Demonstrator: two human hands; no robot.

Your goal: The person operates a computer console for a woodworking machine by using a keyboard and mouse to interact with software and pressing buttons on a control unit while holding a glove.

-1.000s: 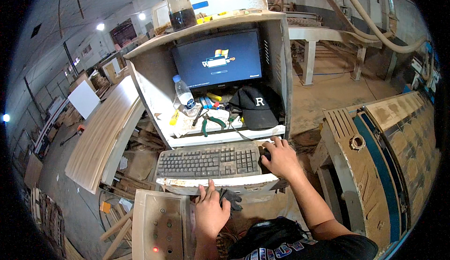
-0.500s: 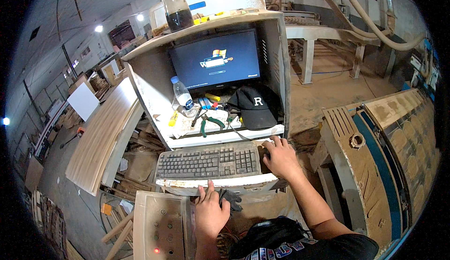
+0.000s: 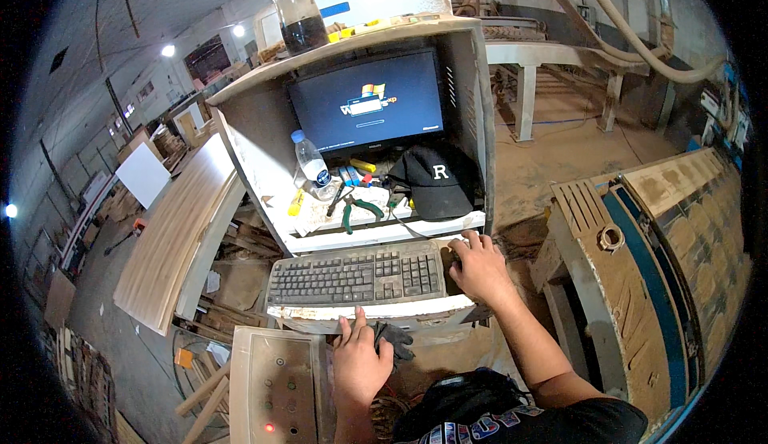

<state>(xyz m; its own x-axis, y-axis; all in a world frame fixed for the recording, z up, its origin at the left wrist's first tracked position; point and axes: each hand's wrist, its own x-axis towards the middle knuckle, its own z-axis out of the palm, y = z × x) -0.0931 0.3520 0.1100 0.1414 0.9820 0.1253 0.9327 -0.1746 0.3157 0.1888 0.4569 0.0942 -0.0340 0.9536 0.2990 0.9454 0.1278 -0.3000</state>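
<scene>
My left hand [image 3: 362,364] rests at the front edge of the keyboard tray [image 3: 384,313], its fingers stretched out and empty. Beside it hangs a dark glove [image 3: 398,342]. A dusty black keyboard [image 3: 356,274] lies on the tray. At the keyboard's right end my right hand [image 3: 482,270] is curled over something low that the palm hides. Above the tray, a lit monitor [image 3: 368,100] stands inside an open cabinet; it shows a loading screen with a small box over it.
The cabinet shelf holds a water bottle [image 3: 313,166], green-handled pliers [image 3: 362,210] and a black cap [image 3: 436,182]. On top stands a jar of dark liquid [image 3: 300,14]. A control box [image 3: 276,380] with a red light is at the lower left, a dusty machine bed [image 3: 616,284] at right.
Both hands keep their places. The view has shifted very slightly, and the loading bar on the monitor looks different.
</scene>
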